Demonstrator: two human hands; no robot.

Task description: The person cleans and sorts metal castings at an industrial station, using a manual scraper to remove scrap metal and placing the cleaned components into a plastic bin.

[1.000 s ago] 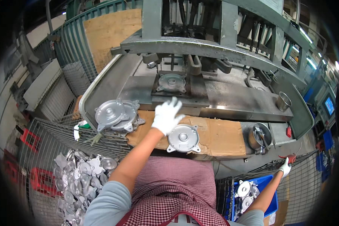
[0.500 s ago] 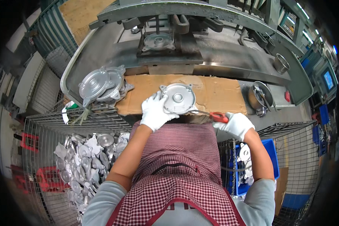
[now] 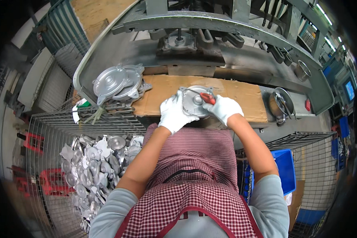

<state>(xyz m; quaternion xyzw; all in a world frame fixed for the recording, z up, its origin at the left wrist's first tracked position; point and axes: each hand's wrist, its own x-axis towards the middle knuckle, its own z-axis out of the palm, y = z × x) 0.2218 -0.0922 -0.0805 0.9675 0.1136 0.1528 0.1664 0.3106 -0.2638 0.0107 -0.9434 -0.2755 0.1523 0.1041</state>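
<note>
Filling the mesh cage point(image 3: 115, 117): many silver metal parts point(image 3: 93, 170) are lying in a loose heap, low on the left.
Stacked covers point(image 3: 110, 82): a few round silver pieces are resting one upon another, at the left end of the cardboard point(image 3: 242, 97).
Left hand point(image 3: 173, 114): in a white glove, it is touching the left edge of the metal cover point(image 3: 195, 108); whether its fingers are pinching the rim, I cannot tell.
Metal cover: it is lying near the front edge of the cardboard, between both hands, and is showing a dull silver face, a round outline, a raised rim, small lugs at the far side and a round boss in the middle; the gloves are hiding some of its edge.
Red-handled tool point(image 3: 207, 98): its thin shaft is crossing over the far part of the cover.
Right hand point(image 3: 228, 110): also gloved in white, it is gripping the red handle.
Metal pot point(image 3: 274, 106): it is holding several metal implements.
Blue bin point(image 3: 285, 170): it is standing low, beside the right forearm.
</note>
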